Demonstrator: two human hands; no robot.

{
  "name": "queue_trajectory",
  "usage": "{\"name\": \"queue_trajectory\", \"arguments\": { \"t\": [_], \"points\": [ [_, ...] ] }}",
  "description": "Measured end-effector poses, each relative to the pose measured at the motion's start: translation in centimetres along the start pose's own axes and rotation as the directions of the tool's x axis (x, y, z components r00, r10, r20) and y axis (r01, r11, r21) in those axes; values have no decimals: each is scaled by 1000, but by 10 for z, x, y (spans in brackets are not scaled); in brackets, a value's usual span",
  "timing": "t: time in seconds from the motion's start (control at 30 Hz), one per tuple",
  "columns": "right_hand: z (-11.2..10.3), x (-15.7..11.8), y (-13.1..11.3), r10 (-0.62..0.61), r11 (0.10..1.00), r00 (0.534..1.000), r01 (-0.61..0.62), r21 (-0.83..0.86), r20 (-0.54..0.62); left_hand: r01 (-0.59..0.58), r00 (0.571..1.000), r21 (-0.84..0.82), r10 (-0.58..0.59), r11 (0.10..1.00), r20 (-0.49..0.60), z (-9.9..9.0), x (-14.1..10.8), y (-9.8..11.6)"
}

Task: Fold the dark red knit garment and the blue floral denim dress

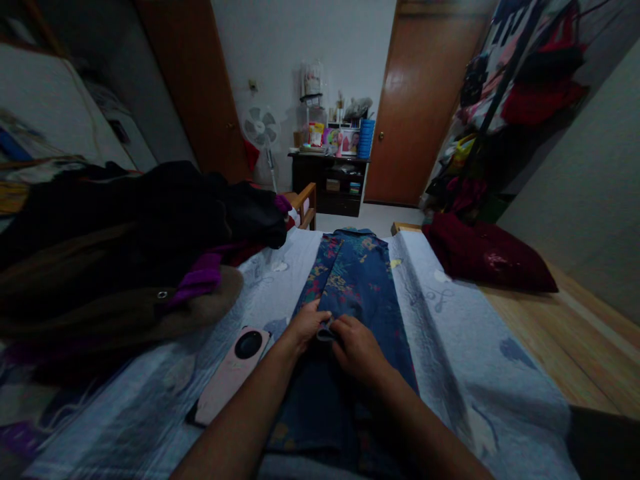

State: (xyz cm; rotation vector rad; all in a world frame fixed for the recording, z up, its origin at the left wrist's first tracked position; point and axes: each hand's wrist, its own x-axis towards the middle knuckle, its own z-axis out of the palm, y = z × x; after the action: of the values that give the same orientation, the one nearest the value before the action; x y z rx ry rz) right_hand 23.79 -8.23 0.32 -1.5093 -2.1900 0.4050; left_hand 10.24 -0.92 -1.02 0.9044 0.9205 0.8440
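Note:
A dark blue floral shirt (367, 283) lies lengthwise on the bed, its collar at the far end and its sides folded inward. My left hand (305, 325) is closed on a folded edge of the cloth, near the middle of the shirt. Close beside it, my right hand (361, 343) pinches the same part from the right. Between the fingers a small rolled opening shows, which looks like a sleeve cuff (326, 331). Left of my left forearm rests a pink phone (227, 383) with a round black camera.
A pale blue sheet (465, 347) covers the bed. Dark clothes (135, 213) are heaped on the left. A maroon cushion or folded cloth (490, 257) lies on the right, by bare wooden boards (540, 320). Beyond stand a wooden chair (309, 200), a fan (263, 130) and a dark cabinet (327, 200).

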Motion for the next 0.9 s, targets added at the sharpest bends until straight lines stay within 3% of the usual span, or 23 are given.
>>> {"name": "queue_trajectory", "arguments": {
  "t": [0.13, 0.23, 0.37, 0.5, 0.7, 0.9],
  "points": [
    [-13, -3, 0, -67, 989, 995, 56, 138, 75, -71, 997, 52, 71, 996, -1, -5, -12, 1],
    [-23, -4, 6, -68, 974, 994, 47, 222, 87, -62, 998, 24, 62, 998, 22, -13, -23, 1],
    [-26, 2, 33, 148, 982, 989, -148, 117, 6, -13, 1000, -9, 13, 1000, 12, -28, -33, -3],
    [-18, 8, 68, 409, 911, 910, -411, -17, -75, 21, 1000, -25, -22, 999, -13, -39, -36, -10],
    [-6, 16, 89, 582, 802, 813, -568, 185, -25, 4, 996, 61, 1, 998, -85, -47, -42, -19],
    [5, 16, 78, 600, 687, 784, -606, 401, 156, -1, 1000, 139, -1, 990, 14, -56, -50, -22]
  ]
}}
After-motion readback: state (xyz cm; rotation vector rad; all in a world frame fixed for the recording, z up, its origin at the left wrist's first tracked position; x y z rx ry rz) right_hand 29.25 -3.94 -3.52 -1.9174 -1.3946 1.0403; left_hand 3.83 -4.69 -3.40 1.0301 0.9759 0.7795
